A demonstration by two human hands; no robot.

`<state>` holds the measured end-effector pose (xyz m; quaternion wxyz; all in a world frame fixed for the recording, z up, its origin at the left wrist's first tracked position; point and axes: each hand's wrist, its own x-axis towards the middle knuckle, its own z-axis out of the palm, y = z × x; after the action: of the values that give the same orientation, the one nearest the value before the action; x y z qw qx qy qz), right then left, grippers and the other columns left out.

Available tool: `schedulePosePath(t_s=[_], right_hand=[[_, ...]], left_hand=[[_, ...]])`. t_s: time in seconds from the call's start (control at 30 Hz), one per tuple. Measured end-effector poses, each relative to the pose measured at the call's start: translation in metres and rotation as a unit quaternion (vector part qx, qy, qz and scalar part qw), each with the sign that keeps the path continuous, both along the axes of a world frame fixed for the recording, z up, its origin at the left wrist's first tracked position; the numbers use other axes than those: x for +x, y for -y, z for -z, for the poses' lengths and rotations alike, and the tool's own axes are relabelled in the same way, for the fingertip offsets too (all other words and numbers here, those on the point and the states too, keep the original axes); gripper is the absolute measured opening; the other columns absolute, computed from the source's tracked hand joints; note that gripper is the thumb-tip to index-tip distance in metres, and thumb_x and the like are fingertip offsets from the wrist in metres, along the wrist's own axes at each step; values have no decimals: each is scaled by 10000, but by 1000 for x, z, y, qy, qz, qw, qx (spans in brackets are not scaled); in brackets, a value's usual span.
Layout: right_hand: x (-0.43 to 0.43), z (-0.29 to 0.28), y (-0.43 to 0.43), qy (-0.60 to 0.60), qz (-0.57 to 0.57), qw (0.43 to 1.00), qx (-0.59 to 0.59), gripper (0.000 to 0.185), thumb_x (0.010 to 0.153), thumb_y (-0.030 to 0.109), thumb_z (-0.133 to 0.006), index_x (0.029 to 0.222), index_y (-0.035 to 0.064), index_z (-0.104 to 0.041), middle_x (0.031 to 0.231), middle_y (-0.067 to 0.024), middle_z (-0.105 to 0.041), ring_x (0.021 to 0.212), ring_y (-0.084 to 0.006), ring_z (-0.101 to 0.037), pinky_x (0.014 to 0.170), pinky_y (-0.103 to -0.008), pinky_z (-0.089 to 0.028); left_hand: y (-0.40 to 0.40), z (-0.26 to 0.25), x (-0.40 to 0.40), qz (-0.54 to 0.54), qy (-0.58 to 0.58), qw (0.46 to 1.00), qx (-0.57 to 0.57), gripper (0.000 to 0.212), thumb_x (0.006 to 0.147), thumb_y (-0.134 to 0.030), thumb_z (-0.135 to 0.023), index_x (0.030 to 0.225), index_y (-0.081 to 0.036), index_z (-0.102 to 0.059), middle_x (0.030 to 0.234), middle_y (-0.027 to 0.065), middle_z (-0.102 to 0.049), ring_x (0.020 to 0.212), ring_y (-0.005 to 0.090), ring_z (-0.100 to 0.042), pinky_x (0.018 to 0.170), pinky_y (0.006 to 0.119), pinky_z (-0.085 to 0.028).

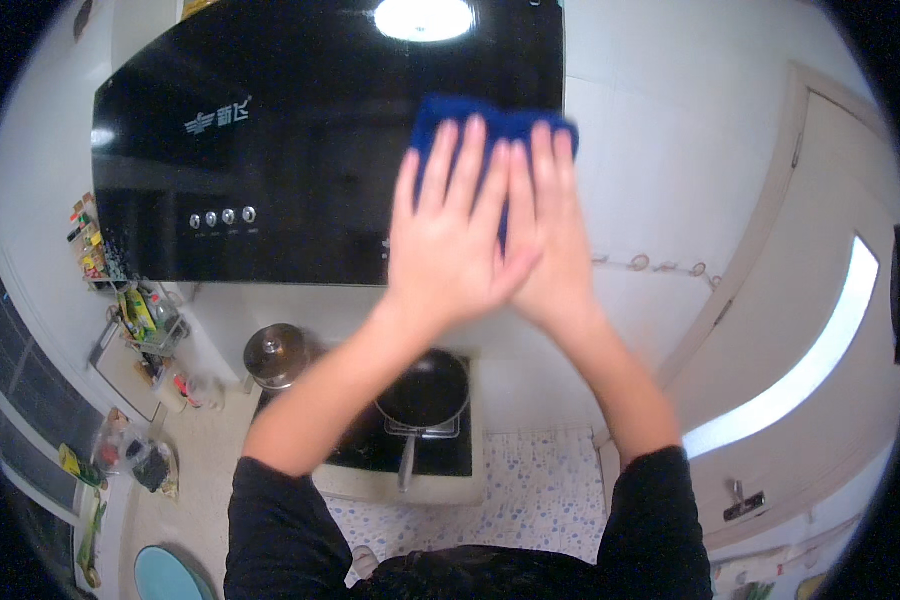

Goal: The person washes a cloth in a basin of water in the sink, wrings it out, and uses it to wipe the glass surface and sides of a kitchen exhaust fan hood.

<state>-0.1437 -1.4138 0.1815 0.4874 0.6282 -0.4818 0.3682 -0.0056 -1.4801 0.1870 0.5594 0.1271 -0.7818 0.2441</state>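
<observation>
My left hand (450, 232) and my right hand (555, 232) lie flat, side by side, on a folded dark blue cloth (439, 112). They press it against the glossy black front panel of a range hood (307, 165), near its right edge. The cloth's top edge shows above my fingertips, and its right corner reaches slightly past the panel's side. My left thumb crosses over the base of my right hand. Both hands look slightly blurred. Round metal buttons (229, 217) sit low on the left of the panel.
Below are a gas stove with a black frying pan (424, 388) and a lidded pot (276, 356). Seasoning bottles and packets fill a wall rack (146, 319) at left. A light-blue basin (166, 574) stands on the counter (195, 465). At right is a door (787, 315).
</observation>
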Motion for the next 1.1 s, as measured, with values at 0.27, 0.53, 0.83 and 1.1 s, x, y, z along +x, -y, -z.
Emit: schedulePosePath(t_s=[0.27, 0.53, 0.83, 1.1], right_hand=[[12, 11, 0, 4, -13, 1000, 18, 714, 926, 260, -597, 1528, -72, -404, 1632, -324, -286, 1530, -529, -239, 1228, -631, -250], [-1, -149, 51, -38, 128, 989, -58, 668, 1013, 279, -474, 1551, -94, -342, 1643, -330, -259, 1558, -448, -217, 1304, -464, -177], [6, -108, 36, -75, 30, 994, -74, 640, 952, 211, -577, 1532, -14, -428, 1619, -271, -354, 1508, -474, -319, 1251, -505, -282], [16, 29, -5, 24, 47, 999, 11, 707, 928, 250, -639, 1529, -48, -419, 1644, -293, -298, 1531, -506, -256, 1233, -601, -264]], left_hand=[[-1, 13, 13, -23, 24, 999, 8, 803, 957, -578, -508, 1502, 11, -514, 1587, 299, -414, 1487, 478, -361, 1204, 603, -237], [50, -145, -20, -97, -70, 990, -74, 757, 1038, -538, -361, 1520, 40, -448, 1584, 279, -427, 1523, 413, -340, 1264, 514, -224], [30, -107, -2, -100, -32, 994, -27, 737, 1060, -522, -290, 1541, 17, -435, 1599, 276, -407, 1532, 398, -331, 1285, 503, -187], [-2, 29, 11, 22, 0, 999, 29, 801, 924, -602, -546, 1478, -24, -548, 1612, 256, -406, 1502, 432, -361, 1207, 611, -231]])
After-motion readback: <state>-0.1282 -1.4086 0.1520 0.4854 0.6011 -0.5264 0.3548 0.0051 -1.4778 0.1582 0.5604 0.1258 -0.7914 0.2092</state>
